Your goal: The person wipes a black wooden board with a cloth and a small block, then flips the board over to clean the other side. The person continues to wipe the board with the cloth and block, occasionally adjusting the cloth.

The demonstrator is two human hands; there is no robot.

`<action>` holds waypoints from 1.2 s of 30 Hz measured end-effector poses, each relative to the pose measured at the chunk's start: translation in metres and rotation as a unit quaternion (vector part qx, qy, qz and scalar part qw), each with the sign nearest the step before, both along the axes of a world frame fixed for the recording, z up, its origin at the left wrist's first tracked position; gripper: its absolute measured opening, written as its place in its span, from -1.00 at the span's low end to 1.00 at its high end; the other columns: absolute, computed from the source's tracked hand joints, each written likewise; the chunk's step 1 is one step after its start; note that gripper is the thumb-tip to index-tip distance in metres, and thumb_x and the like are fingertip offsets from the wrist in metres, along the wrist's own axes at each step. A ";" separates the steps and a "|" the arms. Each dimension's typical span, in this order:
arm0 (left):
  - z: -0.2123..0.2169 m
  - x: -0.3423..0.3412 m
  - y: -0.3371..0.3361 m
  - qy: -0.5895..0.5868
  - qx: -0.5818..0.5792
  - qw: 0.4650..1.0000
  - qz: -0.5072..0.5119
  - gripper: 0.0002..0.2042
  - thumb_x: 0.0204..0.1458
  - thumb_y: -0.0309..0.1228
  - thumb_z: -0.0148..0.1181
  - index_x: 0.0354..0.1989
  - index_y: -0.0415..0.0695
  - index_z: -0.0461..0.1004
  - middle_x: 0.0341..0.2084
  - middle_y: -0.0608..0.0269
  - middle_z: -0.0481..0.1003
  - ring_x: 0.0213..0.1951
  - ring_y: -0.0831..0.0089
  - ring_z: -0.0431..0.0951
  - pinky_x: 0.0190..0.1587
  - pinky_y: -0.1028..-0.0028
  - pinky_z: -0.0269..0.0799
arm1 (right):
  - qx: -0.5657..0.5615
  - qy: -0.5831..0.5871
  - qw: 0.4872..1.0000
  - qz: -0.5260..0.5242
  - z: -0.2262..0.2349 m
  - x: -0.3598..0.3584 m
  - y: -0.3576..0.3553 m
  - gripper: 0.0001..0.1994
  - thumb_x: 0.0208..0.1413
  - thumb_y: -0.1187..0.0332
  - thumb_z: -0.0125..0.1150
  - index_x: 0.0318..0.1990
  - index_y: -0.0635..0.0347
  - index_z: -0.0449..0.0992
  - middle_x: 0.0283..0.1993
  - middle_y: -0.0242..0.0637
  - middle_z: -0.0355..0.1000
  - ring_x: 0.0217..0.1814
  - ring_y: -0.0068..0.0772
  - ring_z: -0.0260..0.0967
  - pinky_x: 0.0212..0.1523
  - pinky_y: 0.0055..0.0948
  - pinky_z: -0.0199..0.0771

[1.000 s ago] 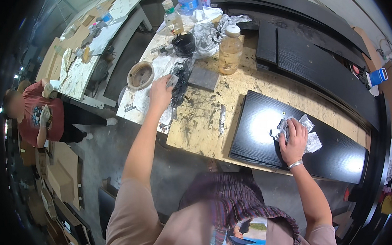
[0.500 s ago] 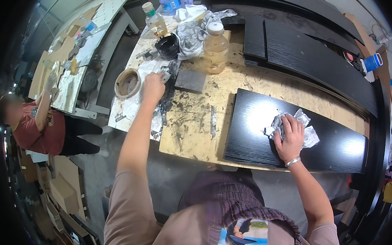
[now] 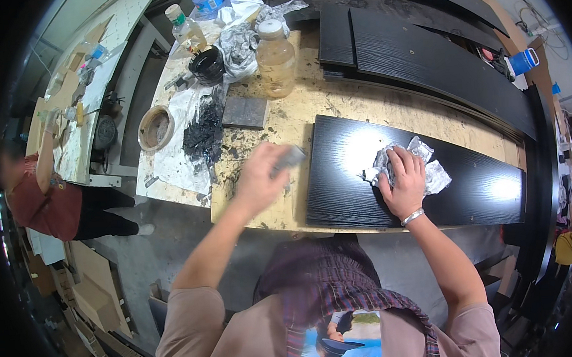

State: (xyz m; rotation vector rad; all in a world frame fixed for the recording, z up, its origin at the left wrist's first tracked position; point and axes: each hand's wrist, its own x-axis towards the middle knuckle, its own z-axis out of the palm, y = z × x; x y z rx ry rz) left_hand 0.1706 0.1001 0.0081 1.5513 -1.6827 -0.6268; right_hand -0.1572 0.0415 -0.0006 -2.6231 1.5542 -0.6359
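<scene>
My left hand (image 3: 260, 180) is closed on a small flat grey piece (image 3: 290, 159), blurred by motion, its exact kind unclear. It hangs over the wooden bench top, just left of a black wood-grained panel (image 3: 338, 188). On that panel my right hand (image 3: 404, 180) presses a crumpled white rag (image 3: 438, 178) with dark stains, fingers curled over it. Left of the panel, thick black paste (image 3: 203, 132) is smeared over white sheeting. Beside the smear lie a dark square block (image 3: 245, 112) and a round bowl (image 3: 156, 128) with greyish contents.
Behind stand a jar of cloudy yellowish liquid (image 3: 275, 62), a black-coated pot (image 3: 207, 67), a green-necked bottle (image 3: 186, 30) and stained cloths (image 3: 238, 48). More black panels (image 3: 422, 55) are stacked at the back right. At far left a person in a red shirt (image 3: 47, 197) works at another table.
My left hand has come right and nearer, from the black paste to beside the panel, carrying the grey piece. My right hand stays on the rag. The view has shifted slightly.
</scene>
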 end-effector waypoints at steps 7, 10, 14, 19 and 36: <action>-0.028 -0.036 -0.040 -0.029 -0.063 0.997 0.015 -0.65 0.05 -0.52 0.14 0.06 -0.22 0.49 -0.16 0.01 0.45 -0.08 0.05 0.46 0.04 0.26 0.38 | 0.000 0.018 1.000 -0.001 0.004 0.000 0.007 -0.46 -0.04 0.19 0.26 0.13 0.18 0.42 0.17 -0.12 0.36 0.22 0.04 0.27 0.31 0.14 0.12; -0.027 -0.034 -0.090 -0.012 -0.060 0.997 0.043 -0.66 0.09 -0.51 0.09 0.06 -0.23 0.49 -0.16 -0.01 0.44 -0.07 0.03 0.44 0.04 0.22 0.35 | 0.000 0.019 1.000 0.005 0.003 0.001 0.009 -0.46 -0.04 0.18 0.26 0.13 0.18 0.42 0.16 -0.12 0.36 0.22 0.04 0.27 0.30 0.14 0.12; -0.019 -0.029 -0.046 -0.068 -0.038 0.997 -0.012 -0.67 0.09 -0.53 0.08 0.06 -0.24 0.48 -0.19 -0.01 0.44 -0.14 0.03 0.43 -0.03 0.21 0.36 | 0.008 0.013 1.000 0.007 0.004 -0.001 0.009 -0.46 -0.04 0.18 0.26 0.12 0.18 0.43 0.16 -0.12 0.36 0.21 0.04 0.27 0.30 0.14 0.13; -0.015 -0.026 0.071 -0.020 -0.002 0.997 -0.071 -0.65 0.01 -0.54 0.17 0.03 -0.23 0.53 -0.23 0.02 0.47 -0.14 0.06 0.47 -0.02 0.25 0.38 | 0.003 -0.001 1.000 0.003 0.004 -0.002 0.009 -0.48 -0.04 0.18 0.26 0.11 0.18 0.45 0.14 -0.13 0.38 0.20 0.02 0.28 0.29 0.11 0.13; 0.009 -0.058 0.122 0.340 0.164 0.926 0.010 -0.64 0.08 -0.61 0.20 0.10 -0.29 0.49 -0.17 0.14 0.54 -0.16 0.40 0.53 -0.03 0.42 0.46 | 0.073 -0.073 0.995 -0.009 0.006 0.005 0.024 -0.54 0.06 0.17 0.23 0.11 0.10 0.48 0.16 -0.22 0.39 0.26 -0.06 0.24 0.39 0.13 -0.04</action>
